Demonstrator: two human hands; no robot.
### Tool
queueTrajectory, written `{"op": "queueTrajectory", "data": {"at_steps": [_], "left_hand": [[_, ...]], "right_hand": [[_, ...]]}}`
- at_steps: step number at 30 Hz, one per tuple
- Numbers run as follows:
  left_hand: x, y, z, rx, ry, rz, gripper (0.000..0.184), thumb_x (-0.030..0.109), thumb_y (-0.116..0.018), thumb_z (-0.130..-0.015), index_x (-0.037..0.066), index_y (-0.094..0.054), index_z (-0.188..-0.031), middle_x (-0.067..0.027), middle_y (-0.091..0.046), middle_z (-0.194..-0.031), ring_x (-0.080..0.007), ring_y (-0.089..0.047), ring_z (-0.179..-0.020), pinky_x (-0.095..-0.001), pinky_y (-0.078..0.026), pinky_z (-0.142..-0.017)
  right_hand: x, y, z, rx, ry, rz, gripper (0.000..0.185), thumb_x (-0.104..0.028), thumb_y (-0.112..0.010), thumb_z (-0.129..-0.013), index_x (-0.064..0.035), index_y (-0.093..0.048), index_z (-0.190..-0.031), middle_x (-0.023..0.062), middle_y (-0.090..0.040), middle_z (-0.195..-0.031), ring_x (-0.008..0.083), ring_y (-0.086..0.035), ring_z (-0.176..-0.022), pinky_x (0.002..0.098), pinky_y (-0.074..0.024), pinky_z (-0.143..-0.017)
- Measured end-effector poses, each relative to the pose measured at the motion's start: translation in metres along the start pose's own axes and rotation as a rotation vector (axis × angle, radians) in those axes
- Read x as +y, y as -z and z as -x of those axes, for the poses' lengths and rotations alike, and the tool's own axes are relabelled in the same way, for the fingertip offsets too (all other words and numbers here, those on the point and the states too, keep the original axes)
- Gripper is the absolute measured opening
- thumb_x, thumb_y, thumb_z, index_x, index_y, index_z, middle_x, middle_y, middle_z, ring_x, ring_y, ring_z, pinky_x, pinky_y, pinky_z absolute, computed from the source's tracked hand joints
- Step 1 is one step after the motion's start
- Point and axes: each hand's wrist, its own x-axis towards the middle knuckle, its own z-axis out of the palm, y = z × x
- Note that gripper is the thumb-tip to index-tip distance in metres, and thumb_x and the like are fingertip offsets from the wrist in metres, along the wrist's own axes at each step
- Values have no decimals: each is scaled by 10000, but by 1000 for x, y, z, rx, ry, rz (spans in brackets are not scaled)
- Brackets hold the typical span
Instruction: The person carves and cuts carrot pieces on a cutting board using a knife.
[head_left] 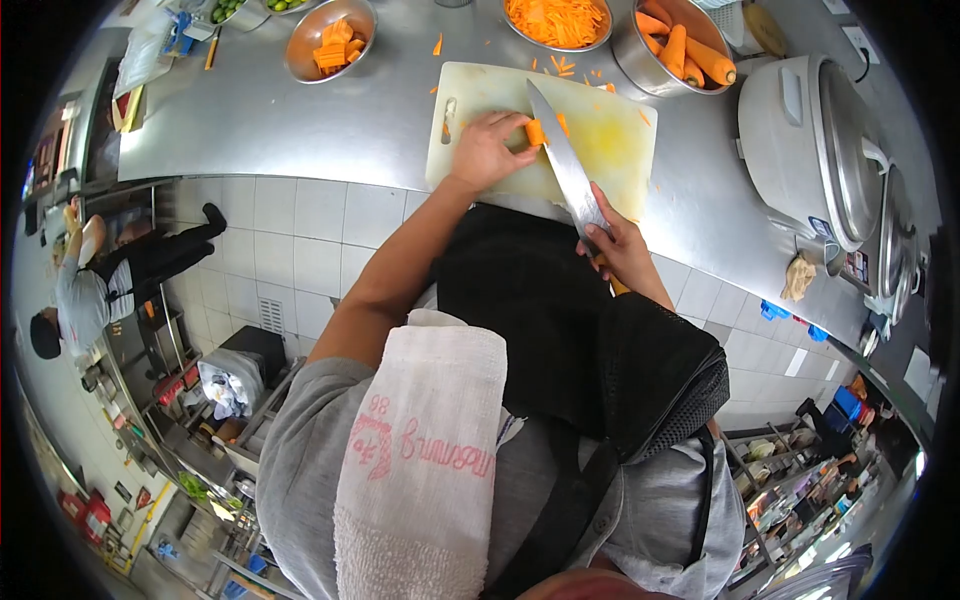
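On a pale cutting board (480, 95), my left hand (490, 150) pinches a short piece of carrot (536, 132) between thumb and fingers. My right hand (622, 248) is wrapped round the handle of a large kitchen knife (565, 165). Its broad blade lies along the right side of the carrot piece, its tip pointing toward the back of the board. A small slice of carrot (562, 124) shows just beyond the blade. Whether the edge touches the board I cannot tell.
Behind the board stand a bowl of shredded carrot (556, 20), a pot of whole carrots (684, 50) and a bowl of carrot pieces (335, 48). A large white cooker (800, 140) stands at right. Another person (95, 285) is at far left.
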Motion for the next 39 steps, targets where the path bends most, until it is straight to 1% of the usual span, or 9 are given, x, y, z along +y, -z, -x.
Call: {"op": "queueTrajectory", "data": {"at_steps": [4,7,9,12,15,25,34,36,39], "left_hand": [[0,0,0,-19,14,4,413,224,-877,-704,50,-726,-1046,-88,-744,-1020,-268,-687,-817,-403,-579,-787],[0,-1,-1,14,-32,-42,404,219,-873,-701,47,-722,-1034,-89,-740,-1016,-269,-687,-812,-409,-578,-790],[2,-1,-1,10,-9,-36,401,218,-872,-700,46,-720,-1028,-90,-736,-1008,-271,-688,-816,-410,-578,-789],[5,-1,-1,9,25,-27,398,221,-870,-697,47,-718,-1022,-92,-729,-993,-274,-688,-826,-412,-577,-786],[7,0,0,-1,50,-21,399,223,-867,-695,50,-718,-1023,-92,-724,-985,-274,-688,-837,-413,-576,-788],[2,-2,0,-8,34,-13,406,231,-862,-687,56,-717,-1023,-81,-715,-961,-266,-679,-829,-411,-566,-809],[0,-3,1,5,14,-36,411,250,-865,-695,67,-719,-1032,-73,-715,-966,-275,-686,-879,-423,-564,-815],[0,-3,1,-11,27,-51,413,250,-868,-695,67,-722,-1035,-78,-722,-988,-281,-692,-911,-425,-568,-830],[-4,-6,3,-1,3,-62,420,250,-873,-694,62,-729,-1042,-92,-737,-1032,-292,-703,-958,-428,-573,-862]], "right_hand": [[-11,6,10,-66,18,-103,694,-102,-559,-1084,-293,-266,-1683,39,-679,-803,95,-552,-532,248,-436,-439],[-13,4,14,21,2,-116,674,-117,-571,-1085,-297,-298,-1674,38,-678,-807,90,-547,-539,240,-434,-458],[2,2,10,169,81,73,640,-124,-589,-1082,-295,-360,-1654,37,-673,-796,91,-537,-554,246,-452,-499],[-12,-1,21,148,44,179,602,-128,-591,-1083,-324,-419,-1625,15,-651,-783,79,-532,-601,246,-456,-535],[-9,-2,22,155,57,198,615,-93,-603,-1069,-274,-420,-1628,46,-661,-768,105,-526,-578,290,-500,-570],[2,-1,17,158,83,241,623,-88,-615,-1061,-268,-423,-1627,60,-675,-776,118,-539,-573,304,-521,-587],[7,-2,20,180,65,317,640,-104,-624,-1059,-346,-426,-1617,61,-693,-799,105,-569,-617,295,-522,-600],[11,-5,21,232,168,417,653,-79,-652,-1032,-293,-440,-1611,136,-702,-746,230,-676,-631,385,-570,-683],[14,-9,20,272,281,470,666,-46,-651,-1015,-276,-446,-1606,159,-702,-747,292,-715,-690,411,-576,-743]]}}
